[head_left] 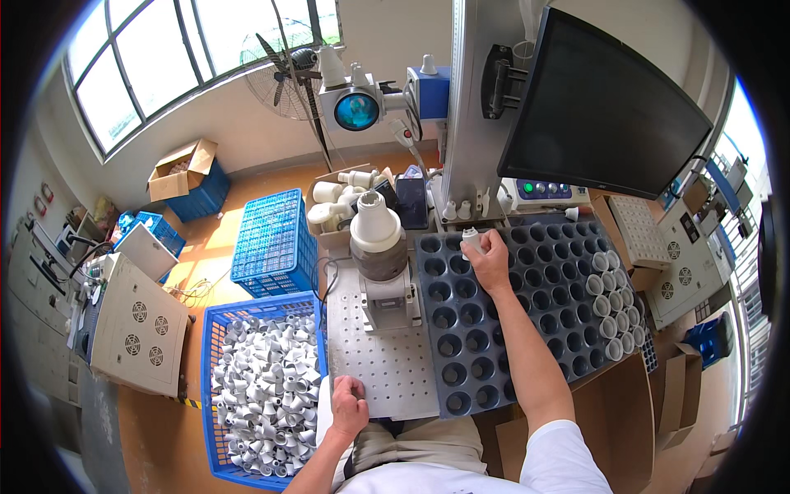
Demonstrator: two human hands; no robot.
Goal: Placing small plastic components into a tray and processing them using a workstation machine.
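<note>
My right hand [490, 262] pinches a small white tapered plastic part [471, 239] over the far left cells of a black tray [444, 393]. Loosely curled, my left hand [350, 407] rests by the near left corner of the perforated metal plate [387, 375], and I see nothing in its fingers. A white cone-shaped piece [376, 221] stands upright on the fixture [388, 306] at the plate's far side. Several white cups [609, 305] fill the right columns of the tray, while many of its other cells are dark. Beside my left forearm, a blue crate [207, 362] is heaped with white tapered parts [267, 391].
A lens head [356, 110] hangs above the fixture. A dark monitor [605, 103] juts over the tray's far right. Behind the fixture is an open box [329, 235] of white pieces. Stacked blue crates [270, 239] stand at the left, near a grey cabinet [140, 325].
</note>
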